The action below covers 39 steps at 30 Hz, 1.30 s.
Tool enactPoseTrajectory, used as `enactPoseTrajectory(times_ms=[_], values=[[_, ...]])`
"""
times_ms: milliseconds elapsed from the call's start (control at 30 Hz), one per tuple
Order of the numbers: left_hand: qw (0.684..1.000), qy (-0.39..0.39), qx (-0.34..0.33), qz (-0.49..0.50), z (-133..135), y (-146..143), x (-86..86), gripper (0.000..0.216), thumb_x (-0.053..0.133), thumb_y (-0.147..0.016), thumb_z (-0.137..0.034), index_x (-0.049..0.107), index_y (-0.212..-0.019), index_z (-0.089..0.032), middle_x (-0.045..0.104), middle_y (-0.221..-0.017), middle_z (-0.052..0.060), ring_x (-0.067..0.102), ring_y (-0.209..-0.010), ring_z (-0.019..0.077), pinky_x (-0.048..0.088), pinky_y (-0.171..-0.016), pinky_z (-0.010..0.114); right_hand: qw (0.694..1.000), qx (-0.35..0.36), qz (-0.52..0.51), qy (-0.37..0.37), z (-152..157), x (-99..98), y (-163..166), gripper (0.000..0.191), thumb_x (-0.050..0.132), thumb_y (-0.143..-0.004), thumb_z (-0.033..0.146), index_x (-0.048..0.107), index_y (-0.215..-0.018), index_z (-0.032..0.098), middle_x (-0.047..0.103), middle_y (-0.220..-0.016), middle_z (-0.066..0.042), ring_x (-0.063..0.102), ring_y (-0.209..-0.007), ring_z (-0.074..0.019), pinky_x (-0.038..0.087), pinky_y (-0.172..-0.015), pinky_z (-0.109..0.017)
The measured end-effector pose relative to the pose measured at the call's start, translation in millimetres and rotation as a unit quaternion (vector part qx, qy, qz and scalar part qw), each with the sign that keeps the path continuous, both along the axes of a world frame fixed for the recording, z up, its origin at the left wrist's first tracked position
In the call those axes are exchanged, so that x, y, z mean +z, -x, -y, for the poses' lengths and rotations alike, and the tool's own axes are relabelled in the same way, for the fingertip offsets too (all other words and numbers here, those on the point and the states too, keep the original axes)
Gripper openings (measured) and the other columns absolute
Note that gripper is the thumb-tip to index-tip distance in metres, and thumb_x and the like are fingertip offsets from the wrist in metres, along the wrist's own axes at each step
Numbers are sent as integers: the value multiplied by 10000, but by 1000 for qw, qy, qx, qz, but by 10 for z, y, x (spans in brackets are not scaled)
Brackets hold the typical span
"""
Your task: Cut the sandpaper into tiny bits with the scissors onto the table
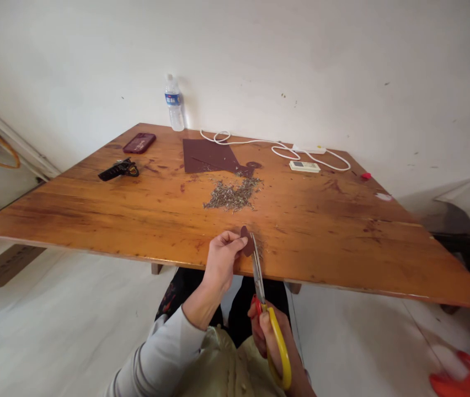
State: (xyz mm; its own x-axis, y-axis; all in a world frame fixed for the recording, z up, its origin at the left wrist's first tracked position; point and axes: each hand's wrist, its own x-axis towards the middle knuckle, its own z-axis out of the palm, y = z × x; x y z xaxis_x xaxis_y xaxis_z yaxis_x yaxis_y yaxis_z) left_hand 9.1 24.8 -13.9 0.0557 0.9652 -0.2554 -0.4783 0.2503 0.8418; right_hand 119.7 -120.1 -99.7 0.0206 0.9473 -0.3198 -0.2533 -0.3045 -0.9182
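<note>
Grips the scissors (258, 281) in the right hand (265, 333), fingers closed round the yellow loops, blades close together at a brown scrap (245, 241) pinched between thumb and fingertips of the left hand (220, 259), just over the near edge of the table (342, 231). Could well nick that thumb, since so small a scrap keeps the fingers right beside the blades, or twist the scrap and spoil the cut. Farther off, could scatter the clippings (233, 194) heaped before the sheet (208, 156) with a careless sweep.
</note>
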Motion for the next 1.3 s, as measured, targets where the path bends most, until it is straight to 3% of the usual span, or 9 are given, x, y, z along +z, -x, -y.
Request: enactPoseTrajectory(times_ms=[167, 300, 567, 733, 867, 1100, 1300], values=[[1000, 8, 0, -3, 6, 6, 26, 372, 898, -538, -332, 547, -498, -215, 551, -525, -36, 474, -547, 98, 363, -588, 266, 1000, 5, -13, 1, 11, -18, 24, 767, 652, -770, 1006, 602, -802, 242, 315, -494, 137, 190, -388, -67, 180, -365, -232], [1000, 1, -1, -2, 12, 10, 21, 362, 887, -547, -324, 546, -495, -216, 525, -523, -46, 442, -548, 93, 368, -592, 269, 999, -1, 21, -38, -5, -81, -15, 808, 593, -826, 1001, 673, -918, 202, 402, -519, 110, 247, -420, -84, 208, -407, -247], [1000, -22, -7, -11, 17, -1, 11, 348, 904, -563, -313, 580, -488, -211, 545, -510, -34, 486, -553, 107, 397, -616, 276, 999, -16, 31, -34, 8, -199, -57, 764, 638, -819, 973, 658, -887, 212, 285, -542, 139, 179, -453, -78, 143, -425, -247], [1000, -15, -4, -15, 17, -1, 12, 314, 882, -552, -297, 589, -485, -206, 554, -511, -26, 479, -555, 104, 383, -618, 275, 1000, -8, 14, -3, 21, -85, -24, 765, 698, -747, 990, 589, -803, 235, 260, -547, 140, 164, -454, -71, 150, -406, -231], [1000, -7, -3, -22, 15, 0, -7, 306, 883, -549, -303, 597, -495, -207, 556, -510, -32, 458, -535, 97, 352, -591, 270, 1000, 1, 8, 3, 22, 7, -6, 750, 673, -776, 989, 558, -768, 248, 267, -526, 135, 168, -432, -70, 152, -394, -234], [1000, -10, -4, -14, 23, 7, -6, 313, 887, -554, -295, 593, -499, -204, 545, -521, -38, 469, -551, 99, 374, -606, 268, 999, 12, 27, -44, -13, -75, -42, 817, 592, -820, 1005, 672, -950, 202, 351, -540, 114, 227, -448, -96, 191, -430, -264], [999, -21, -17, -18, 27, 13, 23, 244, 864, -551, -253, 632, -499, -199, 584, -523, -20, 517, -568, 114, 410, -633, 275, 998, -4, 50, -35, -10, -152, -82, 818, 614, -796, 1007, 673, -912, 199, 286, -554, 134, 189, -463, -82, 142, -440, -248]])
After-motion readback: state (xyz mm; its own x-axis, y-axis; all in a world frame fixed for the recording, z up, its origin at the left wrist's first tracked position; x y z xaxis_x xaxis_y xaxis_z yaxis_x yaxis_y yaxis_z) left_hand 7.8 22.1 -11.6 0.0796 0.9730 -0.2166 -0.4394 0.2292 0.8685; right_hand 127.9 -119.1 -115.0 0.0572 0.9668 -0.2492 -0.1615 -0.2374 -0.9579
